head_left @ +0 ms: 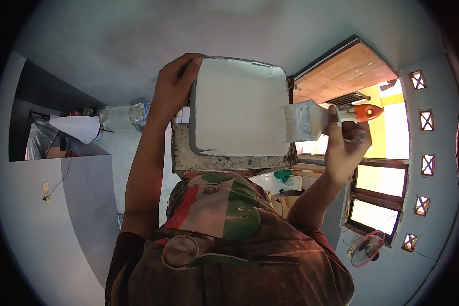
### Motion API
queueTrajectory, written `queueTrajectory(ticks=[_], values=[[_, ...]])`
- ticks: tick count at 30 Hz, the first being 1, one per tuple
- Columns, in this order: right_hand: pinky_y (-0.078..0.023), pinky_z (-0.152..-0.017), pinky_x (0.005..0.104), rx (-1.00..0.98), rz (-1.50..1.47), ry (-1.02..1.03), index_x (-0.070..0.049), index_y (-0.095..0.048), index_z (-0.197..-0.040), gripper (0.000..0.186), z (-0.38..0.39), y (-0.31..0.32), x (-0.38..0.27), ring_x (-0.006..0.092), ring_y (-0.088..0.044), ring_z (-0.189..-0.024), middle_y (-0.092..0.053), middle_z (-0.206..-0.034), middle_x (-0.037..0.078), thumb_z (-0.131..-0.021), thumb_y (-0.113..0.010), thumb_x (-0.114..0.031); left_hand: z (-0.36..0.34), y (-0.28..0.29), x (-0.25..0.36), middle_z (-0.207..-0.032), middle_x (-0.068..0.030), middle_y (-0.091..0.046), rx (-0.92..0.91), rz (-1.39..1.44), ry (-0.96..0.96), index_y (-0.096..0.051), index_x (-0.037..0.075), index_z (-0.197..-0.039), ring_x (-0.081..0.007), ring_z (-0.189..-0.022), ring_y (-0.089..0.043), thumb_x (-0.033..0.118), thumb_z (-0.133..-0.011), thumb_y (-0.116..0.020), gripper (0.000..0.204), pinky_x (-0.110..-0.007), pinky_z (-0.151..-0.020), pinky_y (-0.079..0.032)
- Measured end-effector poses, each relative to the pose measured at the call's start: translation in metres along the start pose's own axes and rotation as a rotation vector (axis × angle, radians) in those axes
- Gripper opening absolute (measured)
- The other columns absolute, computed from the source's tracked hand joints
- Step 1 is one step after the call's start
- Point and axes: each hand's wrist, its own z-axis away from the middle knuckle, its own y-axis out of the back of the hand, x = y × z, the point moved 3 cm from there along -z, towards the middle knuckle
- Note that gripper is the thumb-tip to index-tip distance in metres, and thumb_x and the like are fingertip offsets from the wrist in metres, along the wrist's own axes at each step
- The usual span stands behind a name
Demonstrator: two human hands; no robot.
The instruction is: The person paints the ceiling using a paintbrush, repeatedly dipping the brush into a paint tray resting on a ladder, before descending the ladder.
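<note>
A squarish paint tray [193, 127] with a dark rim stands in front of me, holding white paint [239, 107]. My left hand [180, 76] grips the tray's upper left corner, fingers outside and thumb on the rim. In my right hand [344, 140] is a wide paintbrush [311, 121] with an orange-tipped handle, held level. Its white-coated bristles point left, over the tray's right edge; whether they touch the paint I cannot tell.
Under the tray is a paint-spattered, speckled surface [229, 163]. A wooden door [341, 74] stands at the upper right, windows [380, 181] below it. A fan [367, 248] is at the lower right. Stacked belongings [76, 127] lie at the left beside a pale tiled floor [122, 137].
</note>
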Motion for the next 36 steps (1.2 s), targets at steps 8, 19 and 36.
queueTrajectory(ticks=[8,19,36], values=[[-0.04,-0.058,0.0178,0.111,-0.07,-0.05,-0.001,-0.064,-0.093,0.016,-0.003,0.03,0.004,0.0034,-0.053,-0.061,-0.062,-0.07,-0.001,-0.088,-0.079,-0.003,0.0,-0.001,0.007,-0.088,-0.0049,-0.07,-0.021,-0.008,-0.005,-0.069,-0.001,-0.116,-0.0092,-0.082,-0.061,0.028,-0.104,-0.059,0.034,-0.026,-0.077,-0.05],[-0.059,-0.086,0.0383,-0.107,-1.22,-0.741,0.002,-0.065,-0.107,0.022,0.015,0.005,0.053,0.028,-0.069,-0.091,-0.068,-0.099,0.012,-0.096,-0.061,-0.017,0.003,-0.002,0.004,-0.094,-0.0055,-0.071,-0.019,-0.001,0.024,-0.068,-0.003,-0.118,-0.0102,-0.087,-0.063,0.029,-0.104,-0.06,0.035,-0.027,-0.08,-0.051],[-0.05,-0.103,0.0402,-0.357,-1.758,-0.513,-0.001,-0.061,-0.119,0.03,0.003,-0.01,0.061,0.0229,-0.067,-0.108,-0.07,-0.118,0.013,-0.103,-0.047,-0.024,0.007,0.008,0.014,-0.098,-0.0139,-0.073,0.036,-0.195,-0.021,-0.069,-0.005,-0.112,-0.0177,-0.091,-0.065,0.024,-0.101,-0.061,0.031,-0.034,-0.086,-0.052]])
